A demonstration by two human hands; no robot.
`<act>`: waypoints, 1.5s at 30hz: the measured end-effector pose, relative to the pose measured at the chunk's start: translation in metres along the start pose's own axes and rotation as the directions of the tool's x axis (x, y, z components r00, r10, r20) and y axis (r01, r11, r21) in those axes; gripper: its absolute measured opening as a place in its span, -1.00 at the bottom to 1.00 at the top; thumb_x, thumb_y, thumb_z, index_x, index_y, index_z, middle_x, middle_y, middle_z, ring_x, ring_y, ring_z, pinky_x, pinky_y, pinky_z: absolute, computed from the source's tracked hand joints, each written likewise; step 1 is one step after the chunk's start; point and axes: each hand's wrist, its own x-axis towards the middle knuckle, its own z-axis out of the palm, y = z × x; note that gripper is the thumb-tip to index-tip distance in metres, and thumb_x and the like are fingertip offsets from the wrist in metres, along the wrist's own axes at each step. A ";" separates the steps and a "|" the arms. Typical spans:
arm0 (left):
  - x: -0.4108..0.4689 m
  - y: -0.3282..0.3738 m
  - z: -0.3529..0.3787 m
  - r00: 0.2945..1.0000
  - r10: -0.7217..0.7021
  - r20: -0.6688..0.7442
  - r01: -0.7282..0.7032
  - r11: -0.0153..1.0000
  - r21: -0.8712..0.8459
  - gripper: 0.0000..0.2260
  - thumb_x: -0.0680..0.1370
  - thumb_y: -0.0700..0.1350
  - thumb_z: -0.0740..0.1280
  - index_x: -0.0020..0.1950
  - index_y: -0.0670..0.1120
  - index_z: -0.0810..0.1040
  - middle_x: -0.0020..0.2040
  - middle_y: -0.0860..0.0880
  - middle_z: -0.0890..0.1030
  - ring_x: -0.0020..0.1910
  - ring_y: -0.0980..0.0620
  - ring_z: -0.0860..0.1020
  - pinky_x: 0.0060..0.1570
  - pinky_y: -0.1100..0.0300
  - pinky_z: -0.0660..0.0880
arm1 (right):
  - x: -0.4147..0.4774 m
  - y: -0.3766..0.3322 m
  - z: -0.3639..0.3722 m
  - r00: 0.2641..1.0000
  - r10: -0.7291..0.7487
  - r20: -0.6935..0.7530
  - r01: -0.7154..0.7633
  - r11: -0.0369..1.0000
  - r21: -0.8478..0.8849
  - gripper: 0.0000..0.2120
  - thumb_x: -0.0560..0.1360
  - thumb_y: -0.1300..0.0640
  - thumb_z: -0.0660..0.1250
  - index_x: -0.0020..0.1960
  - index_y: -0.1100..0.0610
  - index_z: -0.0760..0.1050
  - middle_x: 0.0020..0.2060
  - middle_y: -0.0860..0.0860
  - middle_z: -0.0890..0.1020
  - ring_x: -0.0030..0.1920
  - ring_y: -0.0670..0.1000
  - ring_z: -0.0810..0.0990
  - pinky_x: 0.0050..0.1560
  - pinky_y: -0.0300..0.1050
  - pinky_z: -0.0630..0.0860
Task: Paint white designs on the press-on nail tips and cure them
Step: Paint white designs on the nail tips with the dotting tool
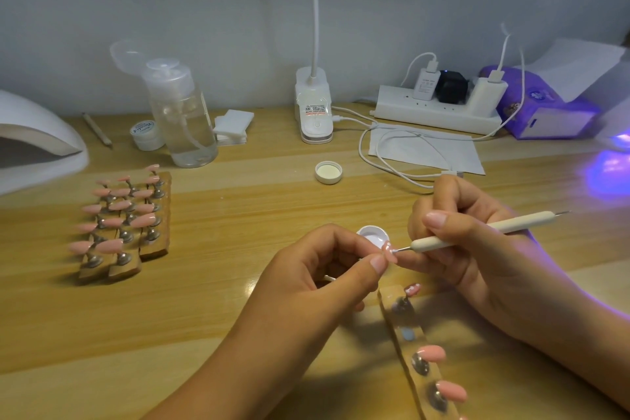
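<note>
My left hand (327,269) pinches a pink nail tip (389,251) on its stand between thumb and fingers. My right hand (460,235) grips a white dotting tool (477,231), its metal point touching that nail tip. Just behind them sits a small open pot of white gel (373,235). A wooden holder strip (414,361) below my hands carries several pink tips; the nearest one (411,289) has white marks. Further left, more wooden strips (119,218) hold several plain pink tips.
A white nail lamp (30,143) stands at the left edge; a purple glow (610,170) lights the table at far right. Behind are a pump bottle (180,119), small jar (147,135), cotton pads (233,126), pot lid (328,172), desk lamp base (313,109), power strip (439,107), cables, tissue pack (545,109).
</note>
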 end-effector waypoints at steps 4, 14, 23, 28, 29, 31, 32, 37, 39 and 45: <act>0.000 0.000 0.000 1.000 0.003 -0.001 -0.003 1.000 0.002 -0.91 0.39 -0.05 0.41 -0.18 -0.04 0.64 -0.33 0.07 0.60 -0.36 0.20 0.50 -0.33 0.36 0.44 | 0.000 0.000 -0.001 1.000 0.005 0.010 -0.005 1.000 0.021 -0.83 0.27 0.20 0.40 -0.38 0.12 0.40 -0.45 0.07 0.38 -0.43 -0.07 0.40 -0.27 -0.15 0.62; 0.000 -0.001 -0.001 1.000 0.002 -0.004 -0.002 1.000 -0.005 -0.93 0.39 -0.03 0.44 -0.19 -0.01 0.64 -0.34 0.11 0.59 -0.35 0.21 0.51 -0.32 0.37 0.44 | 0.005 0.002 -0.011 0.999 -0.034 0.025 0.033 0.998 0.048 -0.66 0.38 -0.12 0.49 -0.25 0.10 0.45 -0.47 -0.01 0.35 -0.45 -0.11 0.37 -0.10 0.00 0.62; 0.002 -0.001 -0.005 0.996 -0.006 -0.092 -0.006 0.991 -0.131 -0.96 0.40 -0.04 0.42 -0.21 0.04 0.66 -0.36 0.08 0.58 -0.39 0.20 0.49 -0.36 0.39 0.44 | 0.007 0.005 -0.018 0.957 -0.289 0.008 0.265 0.864 -0.428 -0.89 0.46 0.07 0.38 -0.05 0.00 0.67 -0.10 -0.07 0.67 -0.03 -0.08 0.65 0.01 -0.26 0.55; 0.004 -0.001 -0.008 0.989 -0.019 -0.143 -0.009 0.981 -0.194 -0.82 0.31 0.07 0.45 -0.17 0.03 0.68 -0.33 0.06 0.58 -0.35 0.16 0.50 -0.34 0.37 0.46 | 0.004 0.013 -0.011 0.906 -0.365 0.213 0.405 0.604 -0.687 -0.87 0.57 0.09 0.25 -0.02 0.09 0.55 -0.14 -0.15 0.60 -0.14 -0.10 0.56 -0.09 -0.34 0.44; 0.005 -0.001 -0.007 0.989 -0.018 -0.144 -0.010 0.981 -0.194 -0.83 0.31 0.07 0.44 -0.18 0.03 0.68 -0.33 0.06 0.58 -0.35 0.17 0.50 -0.34 0.37 0.46 | 0.004 0.014 -0.011 0.905 -0.351 0.241 0.410 0.566 -0.715 -0.86 0.57 0.08 0.23 -0.02 0.09 0.54 -0.14 -0.15 0.59 -0.14 -0.07 0.55 -0.10 -0.31 0.43; 0.005 -0.001 -0.007 0.991 -0.017 -0.135 -0.009 0.982 -0.189 -0.90 0.34 0.00 0.46 -0.20 0.03 0.68 -0.34 0.06 0.58 -0.35 0.17 0.51 -0.34 0.36 0.46 | 0.006 0.015 -0.011 0.913 -0.320 0.251 0.392 0.525 -0.755 -0.85 0.57 0.04 0.21 -0.03 0.05 0.53 -0.15 -0.15 0.58 -0.14 -0.01 0.53 -0.11 -0.27 0.43; 0.005 0.000 -0.006 0.991 -0.020 -0.133 -0.006 0.982 -0.190 -0.95 0.37 -0.03 0.45 -0.21 0.03 0.68 -0.34 0.06 0.58 -0.35 0.17 0.50 -0.34 0.36 0.46 | 0.007 0.015 -0.011 0.921 -0.307 0.239 0.374 0.525 -0.764 -0.85 0.56 0.02 0.21 -0.04 0.03 0.53 -0.16 -0.16 0.58 -0.15 -0.01 0.52 -0.11 -0.26 0.42; 0.004 0.001 -0.005 0.992 -0.022 -0.128 -0.001 0.984 -0.177 -0.94 0.40 -0.05 0.39 -0.22 0.05 0.68 -0.35 0.08 0.58 -0.35 0.19 0.51 -0.33 0.36 0.47 | 0.008 0.016 -0.013 0.947 -0.258 0.191 0.310 0.577 -0.756 -0.88 0.58 -0.03 0.27 -0.07 -0.02 0.52 -0.20 -0.18 0.56 -0.18 -0.05 0.48 -0.13 -0.32 0.39; 0.004 0.001 -0.005 0.992 -0.015 -0.127 -0.006 0.986 -0.169 -0.93 0.40 -0.05 0.39 -0.22 0.05 0.68 -0.35 0.08 0.59 -0.35 0.19 0.51 -0.33 0.36 0.47 | 0.008 0.016 -0.012 0.952 -0.237 0.195 0.300 0.587 -0.752 -0.86 0.56 -0.05 0.25 -0.07 -0.03 0.53 -0.17 -0.13 0.58 -0.15 -0.01 0.50 -0.12 -0.26 0.42; 0.004 0.000 -0.006 0.992 -0.009 -0.122 -0.011 0.987 -0.163 -0.93 0.41 -0.05 0.39 -0.19 0.05 0.68 -0.34 0.09 0.59 -0.34 0.20 0.52 -0.32 0.36 0.47 | 0.007 0.015 -0.012 0.966 -0.196 0.171 0.256 0.609 -0.751 -0.90 0.56 0.02 0.26 -0.08 -0.03 0.54 -0.18 -0.13 0.59 -0.18 -0.06 0.50 -0.16 -0.31 0.39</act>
